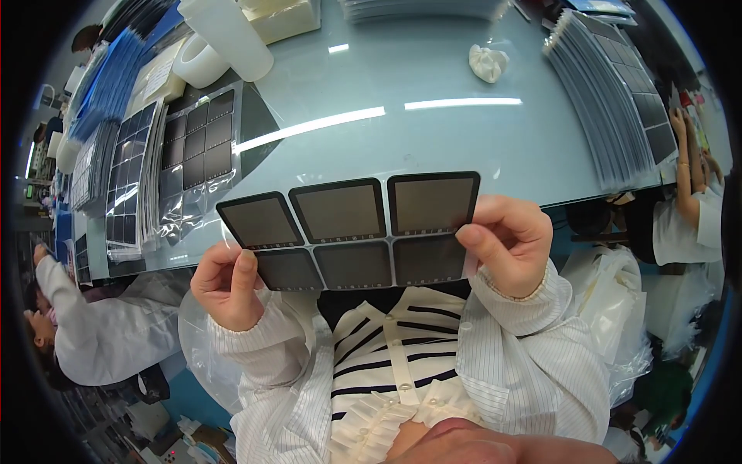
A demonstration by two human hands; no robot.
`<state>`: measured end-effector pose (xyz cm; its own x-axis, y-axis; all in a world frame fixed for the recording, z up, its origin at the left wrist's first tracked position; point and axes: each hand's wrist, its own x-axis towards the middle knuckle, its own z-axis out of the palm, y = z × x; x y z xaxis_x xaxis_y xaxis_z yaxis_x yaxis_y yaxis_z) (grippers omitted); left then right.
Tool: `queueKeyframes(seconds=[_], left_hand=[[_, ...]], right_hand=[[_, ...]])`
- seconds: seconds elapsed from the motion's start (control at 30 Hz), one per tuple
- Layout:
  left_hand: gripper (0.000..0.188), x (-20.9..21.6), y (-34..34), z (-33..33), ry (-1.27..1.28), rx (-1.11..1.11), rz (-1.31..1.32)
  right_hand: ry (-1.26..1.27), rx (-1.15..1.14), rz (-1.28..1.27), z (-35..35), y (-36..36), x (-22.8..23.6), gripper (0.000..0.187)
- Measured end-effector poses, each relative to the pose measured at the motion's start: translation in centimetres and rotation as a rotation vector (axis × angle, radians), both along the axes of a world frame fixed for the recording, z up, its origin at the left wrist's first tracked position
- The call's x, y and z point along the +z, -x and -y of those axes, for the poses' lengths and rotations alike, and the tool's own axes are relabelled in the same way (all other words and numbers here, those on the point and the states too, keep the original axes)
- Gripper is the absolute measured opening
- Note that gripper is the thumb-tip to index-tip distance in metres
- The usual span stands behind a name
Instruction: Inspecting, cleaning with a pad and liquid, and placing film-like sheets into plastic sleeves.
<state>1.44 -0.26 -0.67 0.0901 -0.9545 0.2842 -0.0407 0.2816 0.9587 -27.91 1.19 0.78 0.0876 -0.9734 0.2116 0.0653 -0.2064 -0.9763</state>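
Observation:
A clear sheet of dark, black-bordered rectangular panels [338, 210] is held up in front of my chest, near the table's front edge. Two rows of three panels show, with small marks along their lower borders. My left hand [228, 284] pinches its left end between thumb and fingers. At the other end, my right hand [510, 243] grips the edge with the thumb on the near face. The sheet tilts, its right end a little higher.
On the glossy table [325, 85] lies a crumpled white tissue [488, 63]. A tall stack of panel sheets [610, 116] stands at right. More panel sheets [197, 143], a tape roll [199, 63] and a white cylinder [228, 39] occupy the left. Other people sit at both sides.

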Motion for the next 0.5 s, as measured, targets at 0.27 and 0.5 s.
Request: queueKeyframes(seconds=[0.27,0.5], left_hand=[[0.031,-1.5,0.9,0.2,-0.016,-0.278,-0.018],[0.014,-0.6,0.6,0.6,-0.053,-0.295,0.093]], right_hand=[[0.154,-0.373,0.363,1.7,-0.9,0.4,0.007],[0.164,-0.203,0.152,2.9,1.3,1.4,0.007]])
